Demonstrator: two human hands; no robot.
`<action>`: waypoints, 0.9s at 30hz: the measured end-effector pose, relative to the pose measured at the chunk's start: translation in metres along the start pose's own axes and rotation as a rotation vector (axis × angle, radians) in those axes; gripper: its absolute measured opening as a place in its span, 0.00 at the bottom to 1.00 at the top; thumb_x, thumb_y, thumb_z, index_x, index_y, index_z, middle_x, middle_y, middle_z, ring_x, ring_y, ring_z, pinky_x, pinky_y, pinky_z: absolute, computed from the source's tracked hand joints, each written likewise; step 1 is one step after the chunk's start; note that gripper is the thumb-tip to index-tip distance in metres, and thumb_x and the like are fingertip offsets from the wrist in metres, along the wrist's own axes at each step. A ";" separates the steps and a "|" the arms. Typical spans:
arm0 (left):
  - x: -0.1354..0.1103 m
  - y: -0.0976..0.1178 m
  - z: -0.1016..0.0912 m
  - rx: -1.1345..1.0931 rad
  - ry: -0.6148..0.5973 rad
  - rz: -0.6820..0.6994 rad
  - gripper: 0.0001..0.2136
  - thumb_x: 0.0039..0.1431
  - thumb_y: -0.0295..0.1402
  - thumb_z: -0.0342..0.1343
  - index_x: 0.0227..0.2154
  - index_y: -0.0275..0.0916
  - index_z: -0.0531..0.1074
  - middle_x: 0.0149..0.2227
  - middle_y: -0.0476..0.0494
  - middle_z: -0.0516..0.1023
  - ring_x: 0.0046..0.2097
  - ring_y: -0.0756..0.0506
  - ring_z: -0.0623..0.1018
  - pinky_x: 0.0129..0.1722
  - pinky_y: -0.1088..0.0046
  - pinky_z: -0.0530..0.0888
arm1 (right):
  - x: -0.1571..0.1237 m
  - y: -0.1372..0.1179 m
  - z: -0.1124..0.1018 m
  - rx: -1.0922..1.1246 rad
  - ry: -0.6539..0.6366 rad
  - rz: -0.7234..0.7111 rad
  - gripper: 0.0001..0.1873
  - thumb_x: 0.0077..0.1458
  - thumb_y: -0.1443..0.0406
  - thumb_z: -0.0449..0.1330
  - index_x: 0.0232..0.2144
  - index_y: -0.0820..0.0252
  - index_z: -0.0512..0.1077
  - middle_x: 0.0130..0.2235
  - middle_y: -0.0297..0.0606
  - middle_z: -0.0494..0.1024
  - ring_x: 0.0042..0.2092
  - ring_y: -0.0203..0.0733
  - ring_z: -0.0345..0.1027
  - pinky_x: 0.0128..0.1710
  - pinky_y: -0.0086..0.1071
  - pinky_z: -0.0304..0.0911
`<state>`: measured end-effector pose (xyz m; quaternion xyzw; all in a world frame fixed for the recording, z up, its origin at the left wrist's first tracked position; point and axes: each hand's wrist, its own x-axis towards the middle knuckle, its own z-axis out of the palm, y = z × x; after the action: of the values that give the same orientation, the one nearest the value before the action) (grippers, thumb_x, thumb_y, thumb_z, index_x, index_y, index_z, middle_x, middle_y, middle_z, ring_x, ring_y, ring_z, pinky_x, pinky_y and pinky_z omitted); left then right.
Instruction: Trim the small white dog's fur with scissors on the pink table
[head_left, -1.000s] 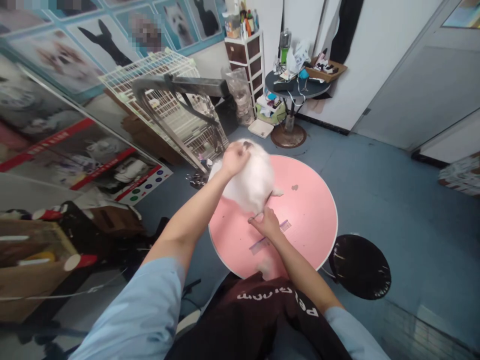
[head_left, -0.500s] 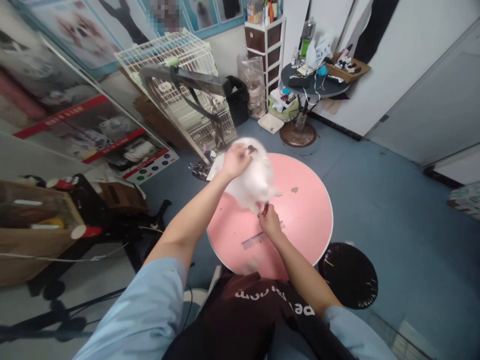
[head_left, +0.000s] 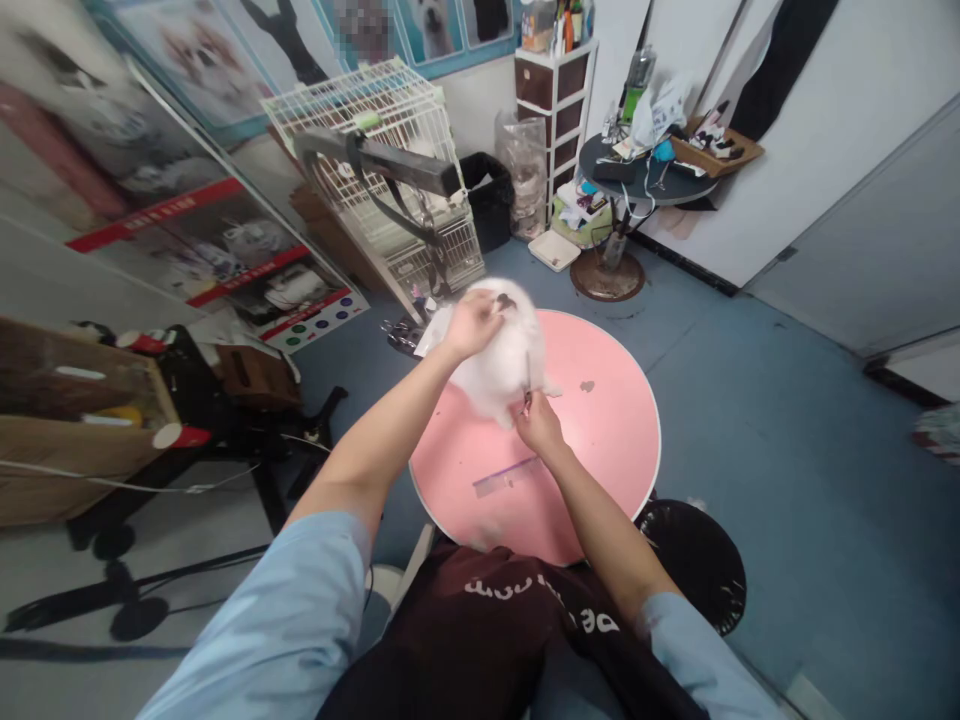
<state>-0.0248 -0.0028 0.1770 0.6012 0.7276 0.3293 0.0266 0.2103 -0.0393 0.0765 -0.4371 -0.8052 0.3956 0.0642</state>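
A fluffy white dog (head_left: 491,370) sits on a round pink grooming table (head_left: 600,440), its dark nose pointing up. My left hand (head_left: 476,322) grips the dog's head beside the muzzle, fingers curled into the fur. In my right hand (head_left: 540,425) is a pair of scissors (head_left: 528,385), blades pointing up against the fur of the dog's chest. The fingers partly hide the scissors' handles. On the tabletop, nearer my body, lies a comb (head_left: 506,477) with a purple spine. A small grey tuft (head_left: 587,386) rests right of the dog.
A black grooming arm (head_left: 390,165) with hanging straps rises behind the dog. Beyond it are a white wire cage (head_left: 360,100) and a black bin (head_left: 487,200). A black round stool (head_left: 697,565) stands at the table's right. Farther back is a cluttered small table (head_left: 645,180).
The scissors and my right hand have risen slightly, and the blades now show upright against the dog's chest. My left hand keeps its hold on the head. The view has shifted a little.
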 end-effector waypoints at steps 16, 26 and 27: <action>0.001 0.000 -0.004 0.014 -0.038 0.027 0.06 0.56 0.34 0.54 0.30 0.38 0.73 0.48 0.37 0.78 0.52 0.40 0.76 0.56 0.60 0.73 | 0.004 -0.004 -0.005 -0.028 -0.016 -0.048 0.20 0.58 0.59 0.58 0.51 0.60 0.64 0.50 0.49 0.75 0.50 0.53 0.71 0.45 0.40 0.64; 0.015 -0.015 -0.002 0.060 -0.008 0.039 0.08 0.57 0.35 0.53 0.28 0.38 0.72 0.44 0.36 0.80 0.49 0.41 0.77 0.55 0.62 0.73 | -0.002 -0.018 0.029 -0.101 0.077 0.050 0.16 0.62 0.62 0.55 0.50 0.63 0.66 0.49 0.51 0.76 0.48 0.53 0.72 0.45 0.41 0.63; 0.016 -0.018 -0.002 0.055 0.004 0.042 0.08 0.57 0.35 0.52 0.26 0.39 0.71 0.43 0.36 0.80 0.49 0.41 0.77 0.55 0.61 0.73 | -0.001 -0.020 0.031 -0.085 0.077 0.070 0.15 0.63 0.65 0.51 0.51 0.63 0.66 0.49 0.50 0.76 0.46 0.51 0.72 0.43 0.40 0.63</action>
<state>-0.0453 0.0101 0.1750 0.6162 0.7237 0.3108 0.0017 0.1841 -0.0646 0.0697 -0.4823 -0.8024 0.3459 0.0625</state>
